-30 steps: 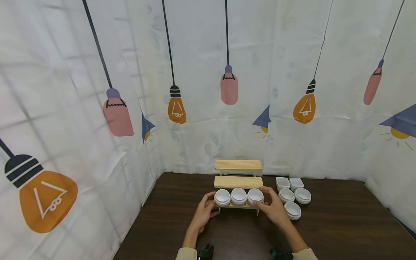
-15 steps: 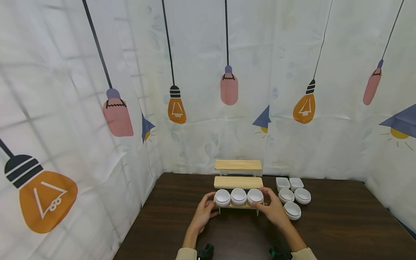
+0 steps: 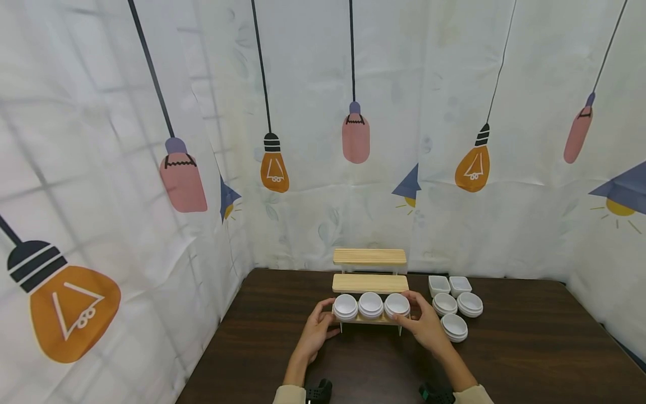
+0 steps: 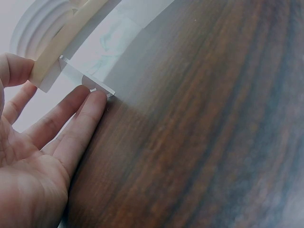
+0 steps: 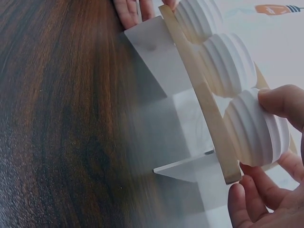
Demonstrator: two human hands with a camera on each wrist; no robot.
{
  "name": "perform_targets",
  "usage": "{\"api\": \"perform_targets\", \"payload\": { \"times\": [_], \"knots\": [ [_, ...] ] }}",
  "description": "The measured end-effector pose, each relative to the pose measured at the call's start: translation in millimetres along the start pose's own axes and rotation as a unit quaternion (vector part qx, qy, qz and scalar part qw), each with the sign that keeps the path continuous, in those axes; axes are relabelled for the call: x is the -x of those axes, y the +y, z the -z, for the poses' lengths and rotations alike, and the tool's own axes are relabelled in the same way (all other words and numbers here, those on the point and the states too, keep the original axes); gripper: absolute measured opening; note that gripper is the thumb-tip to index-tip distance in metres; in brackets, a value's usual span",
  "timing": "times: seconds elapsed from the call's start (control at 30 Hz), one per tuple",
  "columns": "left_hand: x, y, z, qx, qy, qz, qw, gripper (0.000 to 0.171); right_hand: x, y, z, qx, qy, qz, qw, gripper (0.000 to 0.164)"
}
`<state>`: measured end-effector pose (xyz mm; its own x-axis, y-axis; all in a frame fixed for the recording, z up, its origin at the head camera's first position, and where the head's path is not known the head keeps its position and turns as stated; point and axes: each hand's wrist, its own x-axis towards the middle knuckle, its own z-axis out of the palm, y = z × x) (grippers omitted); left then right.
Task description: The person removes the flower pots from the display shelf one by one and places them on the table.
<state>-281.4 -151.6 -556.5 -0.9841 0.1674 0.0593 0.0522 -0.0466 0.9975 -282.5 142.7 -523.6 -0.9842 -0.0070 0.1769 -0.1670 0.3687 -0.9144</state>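
A tiered display stand with pale wooden shelves [image 3: 370, 283] on clear legs stands on the dark table. Three ribbed white round bowls sit in a row on its lowest shelf: left bowl [image 3: 345, 307], middle bowl [image 3: 370, 304], right bowl [image 3: 396, 304]. My left hand [image 3: 314, 331] holds the left end of that shelf, thumb at the board's end and fingertips [image 4: 99, 97] against the clear leg [image 4: 88, 76]. At the other end, my right hand [image 3: 426, 324] grips the right bowl, thumb [image 5: 280, 100] on its rim; other fingers are behind it and by the shelf's end.
To the right of the stand, several white dishes are grouped on the table [image 3: 525, 325]: square dishes [image 3: 439, 285] behind, round bowls [image 3: 455, 326] in front. A white curtain [image 3: 313, 224] with printed lamps hangs behind the table and along the left.
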Motion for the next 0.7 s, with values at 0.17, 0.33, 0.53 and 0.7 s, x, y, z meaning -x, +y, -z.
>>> {"api": "perform_targets", "payload": {
  "times": [0.17,0.33,0.53,0.7],
  "knots": [
    [0.4,0.7,-0.4,0.002,0.002,0.001,1.0000,0.044,0.3,0.4,0.9,0.001,-0.001,0.001,1.000,0.061],
    [0.9,1.1,-0.6,-0.002,0.002,0.001,1.0000,0.043,1.0,-0.7,2.2,0.002,-0.006,-0.003,1.000,0.062],
    [1.4,1.1,-0.6,-0.006,0.002,0.002,1.0000,0.043,3.0,-1.6,3.1,-0.001,-0.001,-0.002,1.000,0.062],
    [1.1,1.5,-0.7,-0.006,0.003,0.002,1.0000,0.043,5.1,-0.9,2.7,-0.013,0.013,0.010,1.000,0.060]
  ]
}}
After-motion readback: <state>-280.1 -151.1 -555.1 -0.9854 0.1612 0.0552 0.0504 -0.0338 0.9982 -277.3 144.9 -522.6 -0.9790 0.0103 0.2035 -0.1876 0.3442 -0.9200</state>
